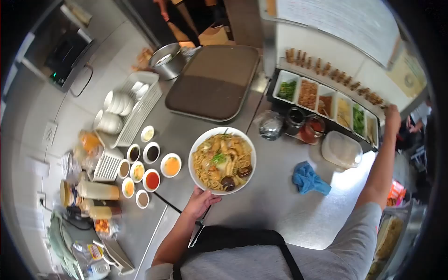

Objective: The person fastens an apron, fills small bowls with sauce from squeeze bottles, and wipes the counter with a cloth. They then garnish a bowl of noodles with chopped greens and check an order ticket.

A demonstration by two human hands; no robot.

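A white bowl of noodles (223, 161) stands on the steel counter, topped with mushrooms, pale vegetable pieces and chopped greens. My left hand (200, 201) holds its near edge, with the thumb to the right and the fingertips against the bowl's side. Far to the right, my right arm reaches out to the end of a row of wooden clothespins (343, 75). My right hand (393, 116) is closed there, beside the last garnish container (371, 129); what its fingers pinch, if anything, is hidden.
Small sauce cups (151, 180) cluster left of the bowl. Behind it lie a brown tray (212, 84) and a metal pot (168, 60). Jars (311, 129), a lidded plastic tub (341, 149) and a blue cloth (310, 178) are to the right. Squeeze bottles (99, 190) line the left wall.
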